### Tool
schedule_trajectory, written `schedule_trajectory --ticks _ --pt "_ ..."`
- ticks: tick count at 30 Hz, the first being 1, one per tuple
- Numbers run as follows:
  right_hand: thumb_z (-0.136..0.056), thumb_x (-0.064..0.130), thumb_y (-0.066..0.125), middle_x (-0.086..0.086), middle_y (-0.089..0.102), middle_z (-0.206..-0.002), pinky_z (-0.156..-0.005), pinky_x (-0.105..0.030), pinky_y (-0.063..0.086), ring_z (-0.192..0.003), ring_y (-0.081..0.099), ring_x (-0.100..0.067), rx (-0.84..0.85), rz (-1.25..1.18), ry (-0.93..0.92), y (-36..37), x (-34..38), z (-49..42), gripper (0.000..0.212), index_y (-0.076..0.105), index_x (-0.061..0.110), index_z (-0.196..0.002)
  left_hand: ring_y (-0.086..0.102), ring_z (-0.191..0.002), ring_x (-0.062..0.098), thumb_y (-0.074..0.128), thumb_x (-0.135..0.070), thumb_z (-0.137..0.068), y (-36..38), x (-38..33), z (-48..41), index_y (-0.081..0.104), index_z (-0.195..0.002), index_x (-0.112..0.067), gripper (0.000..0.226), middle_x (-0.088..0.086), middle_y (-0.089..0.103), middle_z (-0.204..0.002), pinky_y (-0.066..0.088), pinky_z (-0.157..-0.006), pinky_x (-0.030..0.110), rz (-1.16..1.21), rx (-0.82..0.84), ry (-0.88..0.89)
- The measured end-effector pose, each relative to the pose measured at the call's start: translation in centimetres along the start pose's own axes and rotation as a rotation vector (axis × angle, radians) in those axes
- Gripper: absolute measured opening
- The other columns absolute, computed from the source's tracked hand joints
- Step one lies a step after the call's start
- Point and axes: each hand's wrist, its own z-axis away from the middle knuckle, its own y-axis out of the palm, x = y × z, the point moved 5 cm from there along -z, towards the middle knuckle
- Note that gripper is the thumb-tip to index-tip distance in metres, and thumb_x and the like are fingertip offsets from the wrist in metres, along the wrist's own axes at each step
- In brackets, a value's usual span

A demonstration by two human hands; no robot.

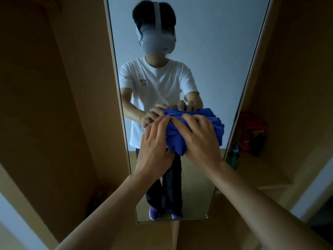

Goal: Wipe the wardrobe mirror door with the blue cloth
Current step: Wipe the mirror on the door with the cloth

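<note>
A tall narrow mirror (207, 51) is set in a tan wardrobe door (54, 105). A bunched blue cloth (212, 123) is pressed against the glass at about mid-height. My right hand (200, 136) lies over the cloth with fingers spread and curled into it. My left hand (155, 145) rests beside it, fingertips on the cloth's left edge. The mirror reflects a person in a white T-shirt and both hands behind the cloth.
Tan wardrobe panels flank the mirror on both sides. To the right stands a shelf (261, 170) holding a red box (254, 132) and a green bottle (234, 157). The mirror's lower edge (173, 221) ends above the wardrobe base.
</note>
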Motion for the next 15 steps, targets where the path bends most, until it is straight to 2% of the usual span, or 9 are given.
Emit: schedule_trajectory --ticks 3,11,15 --pt "-0.094 0.042 0.061 -0.006 0.057 -0.135 -0.1 -0.044 0.042 -0.114 0.052 -0.031 0.037 0.002 0.004 1.4 0.5 2.4 0.052 0.051 0.022 -0.141 0.034 -0.142 0.023 0.076 -0.017 -0.082 1.4 1.0 1.9 0.038 -0.151 -0.013 0.079 0.007 0.039 -0.157 0.03 -0.114 0.033 -0.068 0.017 0.006" --pt "-0.094 0.04 0.059 -0.01 0.056 -0.136 -0.1 -0.046 0.041 -0.116 0.051 -0.034 0.144 -0.031 0.005 5.0 1.9 8.4 0.05 0.051 0.021 -0.139 0.045 -0.134 0.035 0.076 -0.005 -0.079 5.6 3.6 6.9 0.047 -0.145 -0.001 0.073 0.019 0.044 -0.151 0.042 -0.111 0.046 -0.12 0.103 -0.044" --pt "-0.089 0.031 0.067 -0.011 0.053 -0.138 -0.101 -0.046 0.038 -0.119 0.051 -0.036 0.199 -0.063 0.0 6.7 2.6 11.4 0.057 0.048 0.02 -0.142 0.048 -0.131 0.04 0.063 -0.005 -0.079 7.4 5.1 9.2 0.046 -0.143 0.001 0.067 0.022 0.045 -0.148 0.045 -0.108 0.051 -0.121 0.144 -0.047"
